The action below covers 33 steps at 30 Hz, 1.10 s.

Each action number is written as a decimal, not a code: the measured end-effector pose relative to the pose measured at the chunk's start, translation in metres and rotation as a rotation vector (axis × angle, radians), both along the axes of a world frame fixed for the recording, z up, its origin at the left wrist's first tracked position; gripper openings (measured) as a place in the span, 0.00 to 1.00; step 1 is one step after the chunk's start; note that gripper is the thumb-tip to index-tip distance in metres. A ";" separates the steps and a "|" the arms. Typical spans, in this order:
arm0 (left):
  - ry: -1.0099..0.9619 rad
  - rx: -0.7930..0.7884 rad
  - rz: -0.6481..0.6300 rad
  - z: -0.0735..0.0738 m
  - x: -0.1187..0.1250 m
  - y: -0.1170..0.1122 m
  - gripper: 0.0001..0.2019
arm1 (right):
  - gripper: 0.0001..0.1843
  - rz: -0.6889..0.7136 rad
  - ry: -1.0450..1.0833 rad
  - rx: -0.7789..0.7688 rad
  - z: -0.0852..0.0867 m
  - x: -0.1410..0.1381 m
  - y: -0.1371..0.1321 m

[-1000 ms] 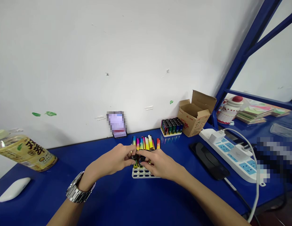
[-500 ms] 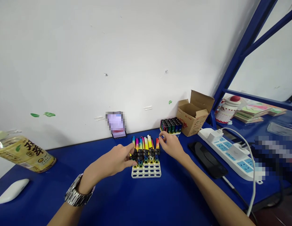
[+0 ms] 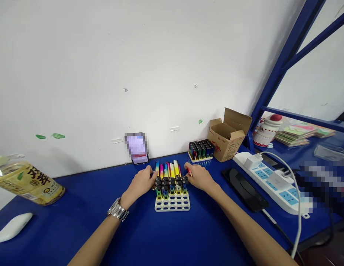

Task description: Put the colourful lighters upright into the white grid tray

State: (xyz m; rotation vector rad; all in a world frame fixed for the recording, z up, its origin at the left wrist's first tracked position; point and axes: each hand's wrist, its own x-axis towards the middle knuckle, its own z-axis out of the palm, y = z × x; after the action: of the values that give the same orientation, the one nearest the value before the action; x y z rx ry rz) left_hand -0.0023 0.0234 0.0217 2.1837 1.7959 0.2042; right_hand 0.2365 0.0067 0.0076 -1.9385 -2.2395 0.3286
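A white slotted tray (image 3: 172, 203) lies on the blue table, its far rows filled with colourful lighters (image 3: 170, 176) and its near rows bare. My left hand (image 3: 142, 181) rests against the left side of the lighters, fingers curled. My right hand (image 3: 197, 175) sits at the right side, fingers curled around a red lighter (image 3: 188, 171) at the row's end. A second tray of dark lighters (image 3: 201, 148) stands further back right.
An open cardboard box (image 3: 228, 135) stands by the wall. A black phone (image 3: 245, 190) and a white power strip (image 3: 273, 182) lie to the right. A tea bottle (image 3: 27, 182) and white mouse (image 3: 12, 227) are at the left. A small phone (image 3: 137, 147) leans on the wall.
Both hands left the tray's middle. The right hand reached toward the back tray, then came back to the right side of the lighters; the left hand slid forward to their left side.
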 end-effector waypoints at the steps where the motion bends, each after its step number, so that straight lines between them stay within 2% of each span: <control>1: -0.012 -0.014 -0.003 0.000 -0.001 0.000 0.14 | 0.13 -0.004 0.020 0.009 -0.001 0.001 0.001; 4: 0.010 -0.058 -0.003 0.001 -0.005 0.000 0.12 | 0.15 -0.045 0.076 0.028 -0.004 0.002 0.005; 8: 0.133 -0.068 0.009 0.007 -0.006 -0.002 0.08 | 0.03 -0.093 0.176 0.045 -0.007 0.003 0.009; 13: 0.252 -0.084 0.039 0.018 -0.001 -0.008 0.06 | 0.11 -0.055 0.491 0.159 -0.016 0.007 0.011; 16: 0.236 -0.057 0.054 0.019 -0.001 -0.008 0.05 | 0.11 0.002 0.660 0.170 -0.018 0.006 0.011; 19: -0.008 -0.080 0.100 0.017 -0.004 -0.005 0.05 | 0.06 0.020 0.724 0.191 -0.017 0.003 0.011; 23: -0.674 -0.165 0.120 0.022 -0.006 -0.005 0.11 | 0.20 0.010 0.776 0.205 -0.019 0.000 0.013; 25: -0.930 -0.204 0.122 0.029 -0.004 -0.008 0.14 | 0.24 -0.004 0.882 0.165 -0.020 -0.001 0.013; 29: -1.209 -0.327 0.111 0.038 0.003 -0.015 0.10 | 0.27 -0.092 1.201 0.013 -0.021 -0.002 0.013; 33: -1.335 -0.367 0.116 0.035 0.006 -0.015 0.07 | 0.28 -0.091 1.264 0.022 -0.024 -0.003 0.014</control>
State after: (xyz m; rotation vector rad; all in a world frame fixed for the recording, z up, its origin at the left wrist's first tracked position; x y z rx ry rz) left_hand 0.0033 0.0082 0.0566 1.1048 1.0083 0.9748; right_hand 0.2331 0.0209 -0.0163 -1.1716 -1.2706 1.1040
